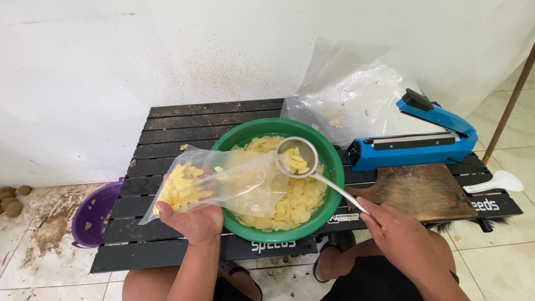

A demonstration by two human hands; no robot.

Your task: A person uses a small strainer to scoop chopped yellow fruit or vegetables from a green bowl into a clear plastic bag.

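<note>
The left hand (192,223) hides its fingers under the clear plastic bag of yellow potato slices (214,187). The purple plastic basin (97,214) sits half hidden behind the black slatted bench (167,139). Both forearms are cut off by the bottom edge.

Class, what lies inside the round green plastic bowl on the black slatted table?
Pale yellow potato slices fill the green bowl. The clear plastic bag in the left hand veils its left part; the bowl's bottom is hidden.

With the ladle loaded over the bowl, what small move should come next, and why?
Probably carry the metal strainer ladle in the right hand left to the mouth of the clear plastic bag, held by the left hand: the ladle holds potato slices, the bag is partly filled.
</note>
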